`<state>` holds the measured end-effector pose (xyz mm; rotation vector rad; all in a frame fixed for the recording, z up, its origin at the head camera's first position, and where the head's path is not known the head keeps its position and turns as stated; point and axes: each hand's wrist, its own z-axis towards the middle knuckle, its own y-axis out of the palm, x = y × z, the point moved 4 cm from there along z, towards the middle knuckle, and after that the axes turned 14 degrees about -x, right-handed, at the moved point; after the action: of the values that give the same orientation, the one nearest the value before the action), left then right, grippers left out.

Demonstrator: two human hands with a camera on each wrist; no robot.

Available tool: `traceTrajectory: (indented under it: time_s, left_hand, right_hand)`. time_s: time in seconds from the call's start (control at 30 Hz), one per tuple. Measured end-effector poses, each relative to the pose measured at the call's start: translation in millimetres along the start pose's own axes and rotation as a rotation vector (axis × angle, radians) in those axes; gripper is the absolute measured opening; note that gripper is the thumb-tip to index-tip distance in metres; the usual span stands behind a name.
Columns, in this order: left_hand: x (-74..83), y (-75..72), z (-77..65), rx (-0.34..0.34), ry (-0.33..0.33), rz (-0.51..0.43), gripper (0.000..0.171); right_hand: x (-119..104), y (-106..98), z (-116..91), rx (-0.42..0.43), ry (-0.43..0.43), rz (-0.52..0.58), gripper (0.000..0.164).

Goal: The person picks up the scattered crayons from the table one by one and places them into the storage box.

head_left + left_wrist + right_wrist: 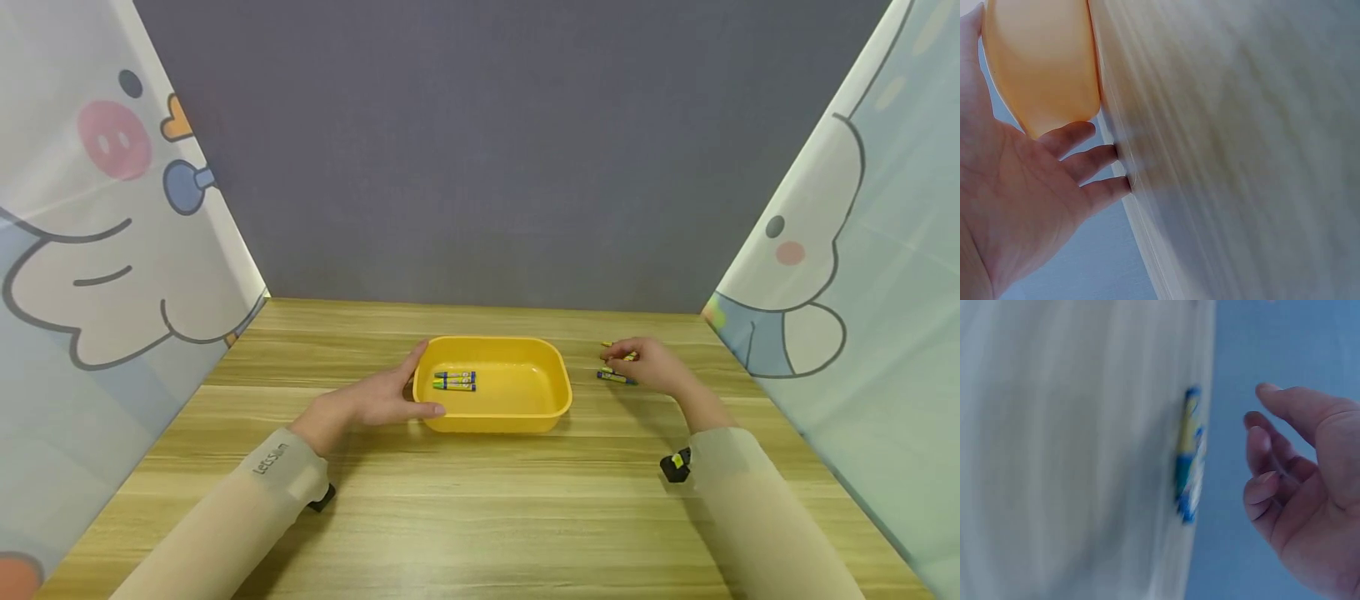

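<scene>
A yellow plastic basin (pixel 495 424) stands on the wooden table with a few crayons (pixel 454 386) lying side by side near its left end. My left hand (pixel 386 397) holds that end, thumb over the front rim and fingers spread outside the wall. In the left wrist view the lower fingers reach to the tabletop. Right of the basin, my right hand (pixel 643 362) hovers over several loose crayons (pixel 615 377), partly covering them. The right wrist view shows its fingers loosely bent, with a gap between thumb and fingertips and nothing in it. The crayons (pixel 1189 456) look blurred there.
A dark grey panel (pixel 480 158) rises behind the table (pixel 480 500). Printed cartoon sheets flank it on the left (pixel 112 250) and right (pixel 862 333). A small black device (pixel 676 467) hangs under the right wrist.
</scene>
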<state>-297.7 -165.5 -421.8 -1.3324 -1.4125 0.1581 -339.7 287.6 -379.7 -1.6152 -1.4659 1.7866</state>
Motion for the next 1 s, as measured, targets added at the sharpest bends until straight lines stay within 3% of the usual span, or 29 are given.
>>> traceTrajectory:
  time_s: [0.13,0.3,0.77,1.0]
  left_hand:
    - [1.2,-0.4,-0.3,-0.003,-0.003,-0.005,0.134]
    - [2.2,-0.6,-0.6,-0.004,-0.003,-0.006,0.134]
    - [1.6,0.5,-0.5,0.003,0.012,-0.014,0.134]
    - [2.2,1.1,-0.8,0.003,0.017,-0.019,0.133]
  right_hand:
    - [22,0,-11,-0.025,0.030,-0.053,0.024]
    - [36,1,-18,-0.052,0.035,-0.038,0.024]
    - [49,10,-14,-0.045,0.041,-0.032,0.025]
    - [49,11,-15,-0.044,0.062,-0.055,0.017]
